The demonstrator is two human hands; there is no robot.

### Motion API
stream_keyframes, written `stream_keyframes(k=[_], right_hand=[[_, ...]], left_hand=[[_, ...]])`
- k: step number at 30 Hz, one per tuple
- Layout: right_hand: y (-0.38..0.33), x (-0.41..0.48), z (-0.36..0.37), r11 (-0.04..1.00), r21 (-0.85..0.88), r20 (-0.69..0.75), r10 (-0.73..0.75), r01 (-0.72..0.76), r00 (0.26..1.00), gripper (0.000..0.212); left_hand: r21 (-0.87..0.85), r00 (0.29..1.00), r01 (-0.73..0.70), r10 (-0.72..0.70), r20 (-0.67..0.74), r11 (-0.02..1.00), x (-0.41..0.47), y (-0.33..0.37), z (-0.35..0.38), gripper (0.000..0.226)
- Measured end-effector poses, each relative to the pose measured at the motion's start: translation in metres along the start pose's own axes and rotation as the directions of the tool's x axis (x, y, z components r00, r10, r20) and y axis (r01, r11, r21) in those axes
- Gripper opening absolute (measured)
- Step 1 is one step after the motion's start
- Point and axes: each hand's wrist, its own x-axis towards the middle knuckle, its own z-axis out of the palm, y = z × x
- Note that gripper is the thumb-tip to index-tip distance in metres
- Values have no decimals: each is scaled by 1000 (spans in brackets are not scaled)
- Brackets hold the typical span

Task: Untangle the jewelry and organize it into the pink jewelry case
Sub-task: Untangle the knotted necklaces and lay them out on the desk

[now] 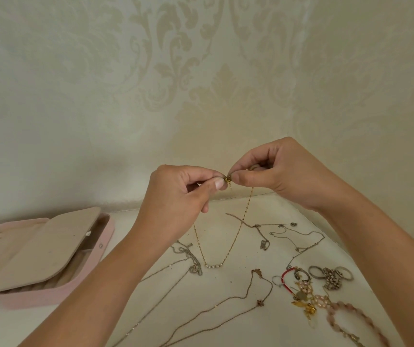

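Pinching in from both sides, the left hand (176, 196) and the right hand (278, 171) met at the clasp (228, 179) of the gold necklace (213, 265), held up well above the table (228, 274); left thumb and forefinger gripped one end, right thumb and forefinger gripped the other, tips almost touching, the remaining fingers curled loosely behind. And look where the chain went: straight down from those fingertips in a narrow V, long axis running from the clasp down to the little pearl bar at the bottom; whether that bar touched the table or hung just clear, I could not tell. The pink jewelry case (38, 298) lay open, low and well off to the left, so the left hand was plainly the nearer one; the carry, as I judged it, would run leftward and down. One hazard: a silver chain (196, 267) lay just beside the pearl bar, with more loose chains spread below and to the right, so a lift before the sideways travel looked wise; the rings (331, 272) sat far right, out of the way.
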Motion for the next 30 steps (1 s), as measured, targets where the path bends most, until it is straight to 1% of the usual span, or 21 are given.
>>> stream_keyframes(k=[8,10,13,16,18,22,25,28,30], right_hand=[[2,1,0,999,42,-13,28,-28,1000,7],[-1,1,2,998,62,-2,25,-25,1000,2],[-2,1,6,998,61,-13,12,-12,1000,20],[0,2,8,999,50,-22,4,-3,1000,25],[2,3,9,999,42,-22,1,0,1000,22],[1,0,10,1000,0,-47,-30,30,998,6],[3,0,12,998,-43,-78,-46,43,996,7],[6,0,14,998,-27,-91,-59,57,994,6],[8,-1,15,997,-33,-88,-76,74,993,6]], left_hand=[[-20,998,14,-15,-58,1000,-2,0,4,12],[-15,996,25,-26,-86,1000,-3,1,6,12],[16,991,29,-27,-129,999,-5,2,9,16],[45,988,29,-21,-150,999,-6,2,10,17],[66,986,34,-23,-164,997,-6,2,11,19],[97,983,44,-26,-184,994,-6,3,12,21],[97,981,49,-30,-191,994,-5,3,12,20],[96,980,56,-36,-196,994,-4,1,10,14],[80,980,64,-48,-193,995,-4,1,9,14]])
